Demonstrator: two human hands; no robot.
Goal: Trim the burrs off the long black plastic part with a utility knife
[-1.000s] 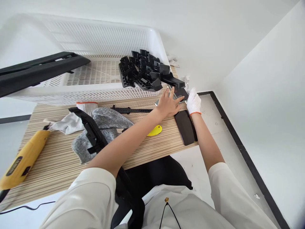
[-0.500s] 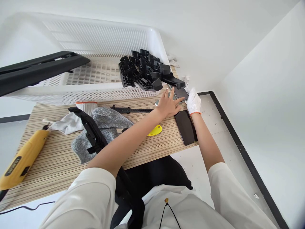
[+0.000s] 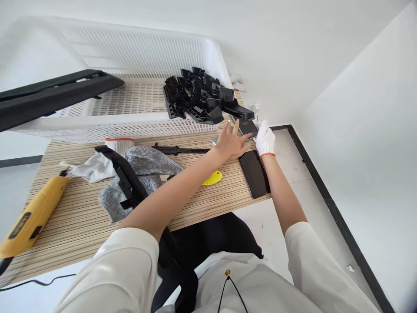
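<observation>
We look down on a wooden table (image 3: 195, 204) with a striped, slatted top, set in a white-walled room whose pale floor is edged by a dark baseboard strip (image 3: 325, 191) on the right. At the near left lies a yellow power tool (image 3: 31, 217), its cable trailing off the edge. Beyond it a long black bar (image 3: 55, 93) juts across a white perforated basket (image 3: 130, 100) at the far side. Next come a white cloth (image 3: 93, 167), a grey knitted glove (image 3: 143, 174) and a black plastic frame (image 3: 125, 180) lying over it. A slim black strip (image 3: 179, 150) and a yellow plastic tag (image 3: 213, 177) sit nearer the middle. A heap of black plastic parts (image 3: 198, 98) fills the right end of the basket. Our bare left hand (image 3: 230, 143) lies with fingers spread wide, fingertips touching a flat phone-like slab (image 3: 247, 127) at the far right corner. Our right hand (image 3: 265, 139), in a white glove, rests at that slab's right edge; we cannot tell whether it grips it. A dark glossy panel (image 3: 254, 174) lies just near of both hands, by the table's right edge.
</observation>
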